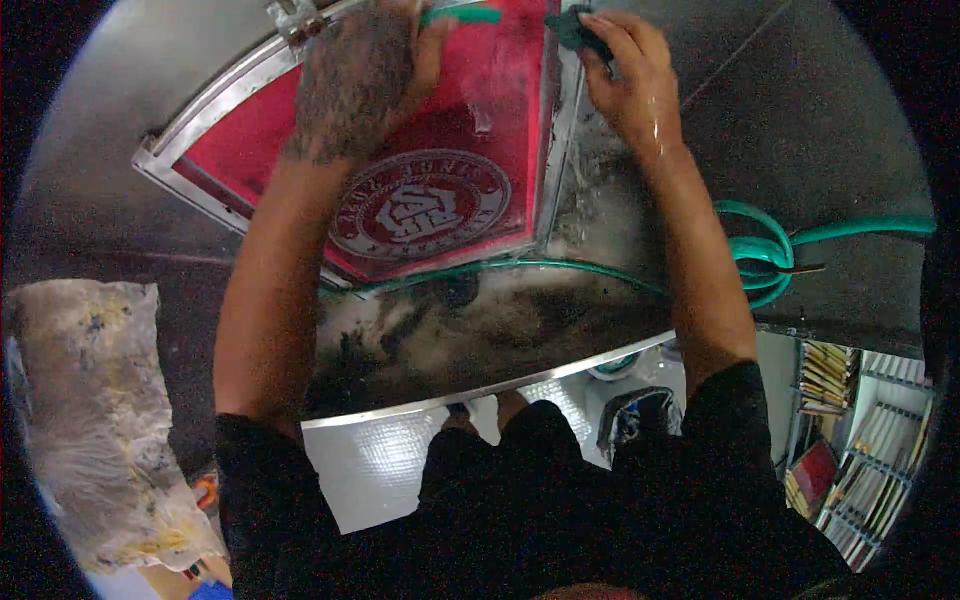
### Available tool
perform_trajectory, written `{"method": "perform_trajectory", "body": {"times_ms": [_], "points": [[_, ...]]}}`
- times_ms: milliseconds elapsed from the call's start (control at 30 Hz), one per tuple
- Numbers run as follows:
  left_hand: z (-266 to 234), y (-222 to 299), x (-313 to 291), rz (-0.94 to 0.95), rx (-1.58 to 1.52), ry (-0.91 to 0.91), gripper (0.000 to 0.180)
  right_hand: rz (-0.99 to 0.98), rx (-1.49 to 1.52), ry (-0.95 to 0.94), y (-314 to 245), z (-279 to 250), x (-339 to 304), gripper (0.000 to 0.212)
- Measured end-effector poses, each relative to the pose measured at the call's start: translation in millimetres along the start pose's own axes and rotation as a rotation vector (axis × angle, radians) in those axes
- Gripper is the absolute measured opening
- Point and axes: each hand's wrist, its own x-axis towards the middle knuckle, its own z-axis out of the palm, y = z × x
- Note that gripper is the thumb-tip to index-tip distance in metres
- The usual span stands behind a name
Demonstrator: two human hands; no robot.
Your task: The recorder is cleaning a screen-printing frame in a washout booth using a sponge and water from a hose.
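A metal-framed printing screen (250, 80) with red mesh and a round white emblem leans in a stainless washout basin. My left hand (362, 75) lies over the upper part of the mesh, fingers closed on a green hose end (472, 15). My right hand (625, 70) grips a dark green scrub pad (572, 30) at the frame's top right edge. Both forearms reach up from the lower edge.
A coiled green hose (765, 245) lies at the right of the basin and runs under the screen. Dark grime covers the basin floor (480, 335). A stained plastic sheet (95, 420) hangs at the left. Shelves with stacked frames (850, 440) stand lower right.
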Motion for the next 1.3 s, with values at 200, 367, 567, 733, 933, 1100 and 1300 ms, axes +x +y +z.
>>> {"method": "perform_trajectory", "body": {"times_ms": [200, 367, 567, 733, 933, 1100, 1300], "points": [[30.3, -16.5, 14.7, 0.283, -0.06, 0.26, 0.065, -0.008, -0.017, -0.044, 19.4, 39.3, -42.3, 0.028], [23.7, -8.9, 24.9, 0.049, 0.036, -0.134, 0.077, 0.002, -0.005, -0.464, -4.3, 37.2, -118.6, 0.025], [38.9, -19.2, 32.9, 0.201, 0.145, 0.131, 0.075, -0.021, 0.017, -0.367, 9.0, 25.6, -43.1, 0.025], [27.1, -15.5, 34.4, 0.192, 0.097, 0.123, 0.068, 0.104, 0.032, -0.125, 1.6, 50.4, -66.0, 0.022], [27.5, -10.3, 43.4, 0.223, 0.084, 0.071, 0.065, 0.235, 0.003, -0.342, -14.7, 67.2, -203.7, 0.023], [30.6, -9.7, 37.5, 0.162, 0.058, 0.116, 0.063, 0.253, 0.099, -0.31, -9.5, 57.9, -157.1, 0.029], [17.8, 3.5, 44.5, 0.031, 0.07, -0.058, 0.062, 0.213, 0.109, -0.264, -6.1, 47.4, -76.4, 0.02]]}}
